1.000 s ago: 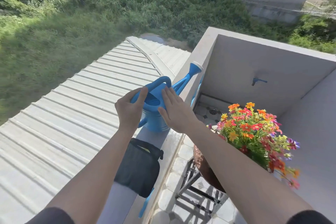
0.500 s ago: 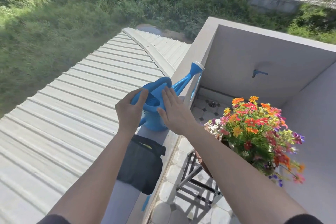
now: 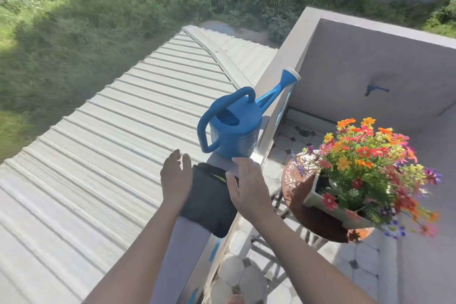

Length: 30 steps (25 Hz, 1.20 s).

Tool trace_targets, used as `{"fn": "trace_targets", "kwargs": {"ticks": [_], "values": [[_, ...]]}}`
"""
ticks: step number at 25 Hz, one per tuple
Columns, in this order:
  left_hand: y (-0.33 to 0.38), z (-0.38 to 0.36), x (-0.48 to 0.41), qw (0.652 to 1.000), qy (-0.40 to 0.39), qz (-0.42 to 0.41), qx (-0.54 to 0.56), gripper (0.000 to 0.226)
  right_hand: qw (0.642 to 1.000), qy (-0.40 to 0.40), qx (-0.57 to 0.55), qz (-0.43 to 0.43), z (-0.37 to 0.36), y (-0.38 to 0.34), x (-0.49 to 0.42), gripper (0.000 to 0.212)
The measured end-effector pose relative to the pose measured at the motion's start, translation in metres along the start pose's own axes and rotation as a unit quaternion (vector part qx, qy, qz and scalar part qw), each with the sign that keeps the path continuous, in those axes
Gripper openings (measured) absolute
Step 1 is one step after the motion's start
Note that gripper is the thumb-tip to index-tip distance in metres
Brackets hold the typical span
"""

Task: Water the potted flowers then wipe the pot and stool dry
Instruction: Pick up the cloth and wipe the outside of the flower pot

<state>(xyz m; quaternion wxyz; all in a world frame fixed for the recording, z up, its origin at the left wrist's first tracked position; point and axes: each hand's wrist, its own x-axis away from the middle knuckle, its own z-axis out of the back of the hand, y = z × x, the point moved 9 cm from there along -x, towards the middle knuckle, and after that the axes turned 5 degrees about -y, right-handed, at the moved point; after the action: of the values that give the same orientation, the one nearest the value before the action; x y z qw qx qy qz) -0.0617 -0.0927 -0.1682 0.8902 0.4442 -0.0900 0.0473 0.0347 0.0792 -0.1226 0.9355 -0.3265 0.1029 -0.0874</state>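
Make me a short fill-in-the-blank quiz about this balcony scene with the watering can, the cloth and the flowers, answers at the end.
1. The watering can standing on the wall ledge is coloured ____.
2. Between the left hand and the right hand, the thing draped over the ledge is a dark ____.
3. Both hands are open and hold ____.
4. The flowers stand on a round rusty ____.

Missing words: blue; cloth; nothing; stool

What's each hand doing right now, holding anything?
Left hand: open, empty, above the dark cloth on the ledge.
Right hand: open, empty, short of the blue watering can.
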Motion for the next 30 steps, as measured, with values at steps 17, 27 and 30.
{"fn": "trace_targets", "kwargs": {"ticks": [17, 27, 30], "values": [[-0.014, -0.005, 0.008, 0.984, -0.136, 0.034, 0.113, 0.068, 0.976, -0.138, -0.132, -0.109, -0.030, 0.011, -0.002, 0.021], [0.059, -0.107, 0.121, 0.832, -0.519, 0.150, 0.123, 0.048, 0.982, 0.108, -0.137, -0.069, 0.117, 0.044, 0.074, 0.019], [0.079, -0.138, 0.159, 0.773, -0.571, 0.137, 0.239, 0.046, 0.978, 0.147, -0.120, -0.091, 0.145, 0.065, 0.107, 0.019]]}}
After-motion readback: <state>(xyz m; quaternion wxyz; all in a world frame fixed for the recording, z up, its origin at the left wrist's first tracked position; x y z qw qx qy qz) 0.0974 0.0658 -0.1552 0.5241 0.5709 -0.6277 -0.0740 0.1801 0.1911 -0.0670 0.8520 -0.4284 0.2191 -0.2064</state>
